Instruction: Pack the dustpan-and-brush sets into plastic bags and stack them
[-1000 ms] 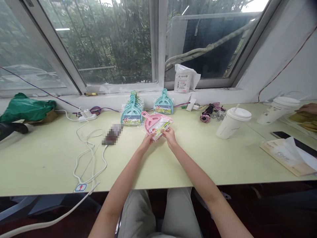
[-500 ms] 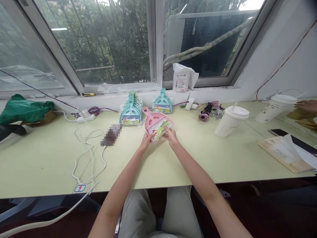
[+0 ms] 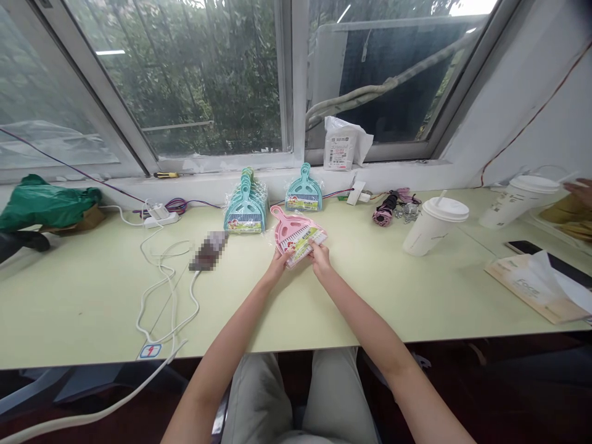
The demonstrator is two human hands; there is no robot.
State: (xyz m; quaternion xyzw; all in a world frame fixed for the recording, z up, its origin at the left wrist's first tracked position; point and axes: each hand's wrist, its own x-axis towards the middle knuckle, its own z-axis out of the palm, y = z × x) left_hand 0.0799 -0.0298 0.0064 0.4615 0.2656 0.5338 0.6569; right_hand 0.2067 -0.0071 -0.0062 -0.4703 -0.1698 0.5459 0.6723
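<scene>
Between my two hands is a pink mini dustpan and brush set (image 3: 296, 231), with a printed label (image 3: 303, 244) across the near part of the white-bristled brush. My left hand (image 3: 278, 262) grips its near left corner, thumb on top. At the near right edge, my right hand (image 3: 319, 254) pinches the label side with its thumb above. The fingers beneath are mostly hidden. Beyond it, a stack of wrapped teal dustpan sets (image 3: 245, 206) leans by the window wall. To its right stands another wrapped teal dustpan set (image 3: 304, 192).
White cables (image 3: 173, 296) and a pixelated device (image 3: 208, 251) lie to the left, near a power strip (image 3: 161, 220) and a green bag (image 3: 46, 203). On the right are a lidded cup (image 3: 435, 227), a folded umbrella (image 3: 385, 213), a tissue pack (image 3: 531, 283) and another person's hand (image 3: 578, 192).
The pink dustpan set has tilted flatter and lower, its handle dropping towards the table. Both hands keep hold of it, and the view has shifted slightly.
</scene>
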